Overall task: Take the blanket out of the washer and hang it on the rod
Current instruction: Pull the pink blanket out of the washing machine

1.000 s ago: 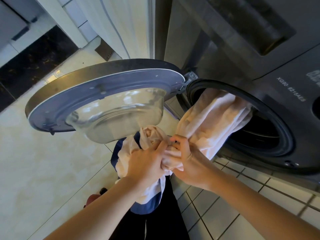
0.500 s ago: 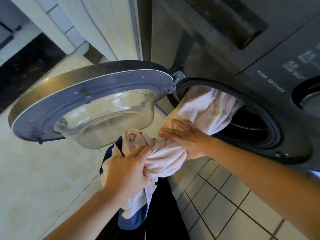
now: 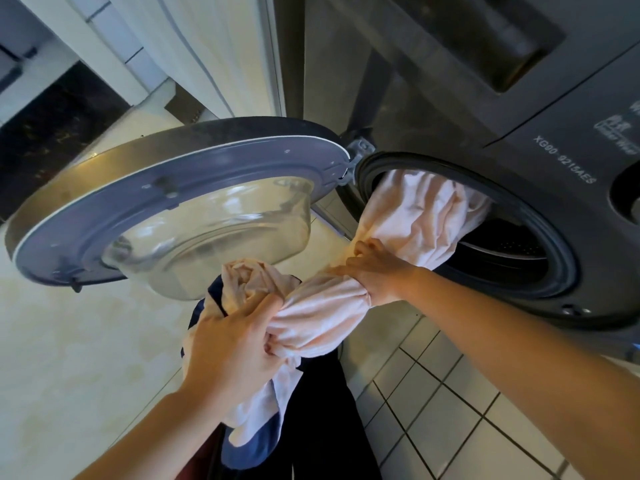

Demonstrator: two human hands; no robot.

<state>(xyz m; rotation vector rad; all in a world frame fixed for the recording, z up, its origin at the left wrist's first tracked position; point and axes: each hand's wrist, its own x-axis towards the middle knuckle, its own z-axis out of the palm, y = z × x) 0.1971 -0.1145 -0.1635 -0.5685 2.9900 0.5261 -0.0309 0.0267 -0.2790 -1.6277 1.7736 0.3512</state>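
Observation:
A pale pink blanket [image 3: 419,220] with a dark blue edge trails out of the round mouth of the dark grey washer [image 3: 540,237] as a thick twisted rope. My left hand [image 3: 232,348] grips the bunched free end low in the middle, the blue-edged tail hanging below it. My right hand [image 3: 374,268] grips the rope higher up, just outside the drum opening. The rest of the blanket lies hidden inside the drum. No rod is in view.
The washer door [image 3: 166,202] stands swung open to the left, its glass bowl just above my left hand. Cream floor lies on the left, white floor tiles [image 3: 450,403] on the right. My dark trousers show below. A white curtain [image 3: 207,46] hangs behind.
My right hand let go beside the left, slid up the blanket toward the drum and closed round it there. My left hand kept its grip and drew the end lower.

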